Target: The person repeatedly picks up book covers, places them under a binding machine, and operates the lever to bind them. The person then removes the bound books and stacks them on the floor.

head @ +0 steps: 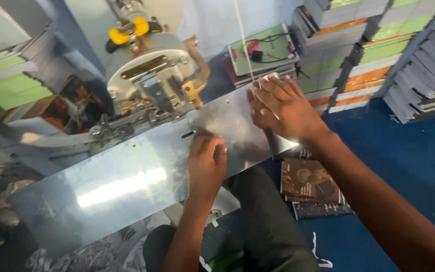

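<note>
Both hands lie flat and open on the shiny metal plate (127, 181) of the stitching machine (149, 75). The left hand (206, 161) presses at its centre; the right hand (280, 108), at two o'clock, pins a pale sheet (270, 76), seemingly steadying it.

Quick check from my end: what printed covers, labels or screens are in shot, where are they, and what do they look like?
Dark brown booklets: floor under the right forearm, rectangular, pale round emblem.
Green-covered book: flat behind the right hand, pink patch, black cable on it.
Stacked books: right rear, green, orange and grey edges.
Stacked books: left, green edges.
No screens visible.
</note>
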